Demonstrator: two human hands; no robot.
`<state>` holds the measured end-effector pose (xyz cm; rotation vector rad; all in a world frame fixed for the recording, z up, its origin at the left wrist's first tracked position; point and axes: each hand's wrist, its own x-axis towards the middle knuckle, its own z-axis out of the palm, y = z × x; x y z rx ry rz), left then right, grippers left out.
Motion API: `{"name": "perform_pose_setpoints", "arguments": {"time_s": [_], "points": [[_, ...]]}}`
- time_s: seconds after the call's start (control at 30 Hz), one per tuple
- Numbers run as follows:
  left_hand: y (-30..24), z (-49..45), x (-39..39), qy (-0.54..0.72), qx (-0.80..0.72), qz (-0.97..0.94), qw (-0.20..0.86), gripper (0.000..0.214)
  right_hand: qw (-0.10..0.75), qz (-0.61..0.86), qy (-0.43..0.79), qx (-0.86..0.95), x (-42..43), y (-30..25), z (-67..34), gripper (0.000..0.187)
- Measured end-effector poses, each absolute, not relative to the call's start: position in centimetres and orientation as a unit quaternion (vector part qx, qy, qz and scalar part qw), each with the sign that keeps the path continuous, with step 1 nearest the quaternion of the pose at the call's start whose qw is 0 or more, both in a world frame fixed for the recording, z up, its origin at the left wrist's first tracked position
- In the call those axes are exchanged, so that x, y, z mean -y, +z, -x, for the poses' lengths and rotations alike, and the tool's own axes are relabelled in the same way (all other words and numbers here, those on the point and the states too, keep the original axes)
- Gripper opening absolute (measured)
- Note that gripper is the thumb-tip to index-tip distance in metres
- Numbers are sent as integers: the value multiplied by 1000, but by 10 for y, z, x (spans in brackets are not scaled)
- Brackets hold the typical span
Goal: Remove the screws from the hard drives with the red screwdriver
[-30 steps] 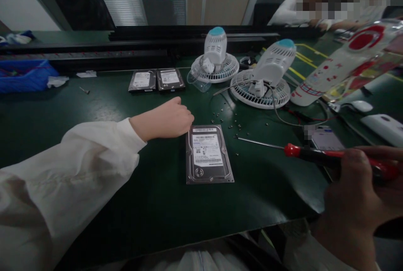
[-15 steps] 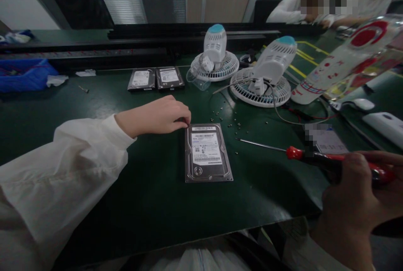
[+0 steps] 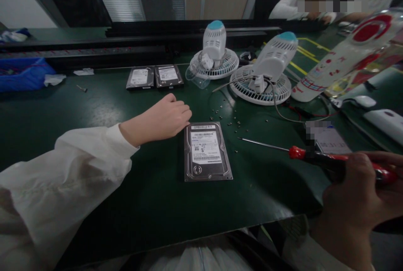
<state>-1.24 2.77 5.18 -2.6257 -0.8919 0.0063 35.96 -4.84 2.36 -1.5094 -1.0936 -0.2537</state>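
A silver hard drive (image 3: 206,149) lies label up on the green table in front of me. My left hand (image 3: 168,115) is at its far left corner, fingers curled down and pressed together; the fingertips are mostly hidden, so I cannot tell what they pinch. Off to the right, my right hand (image 3: 362,195) is wrapped round the handle of a red and black screwdriver (image 3: 299,153). The screwdriver's thin shaft points left, its tip apart from the drive. Several small screws (image 3: 238,122) lie scattered beyond and to the right of the drive.
Two more hard drives (image 3: 154,76) sit side by side further back. Two white fans (image 3: 260,86) lie face down near a clear plastic cup (image 3: 198,78). A tall printed bottle (image 3: 317,75) and a small timer (image 3: 330,138) are at right, a blue bin (image 3: 25,75) at far left.
My left hand has rolled slightly, its fingers now lower and more hidden at the drive's corner. The screwdriver has shifted a little to the right. The drive stays in place.
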Motion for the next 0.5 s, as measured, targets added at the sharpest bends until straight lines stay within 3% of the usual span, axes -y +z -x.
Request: {"name": "perform_pose_setpoints", "arguments": {"time_s": [0.13,0.3,0.5], "points": [[49,7,-27,15,320,922,217,27,614,640,-122,446,48,24,-359,27],[47,7,-31,12,353,920,171,31,625,632,-115,444,49,20,-362,24],[52,6,-28,5,347,919,185,30,625,613,-112,470,53,5,-367,31]]}}
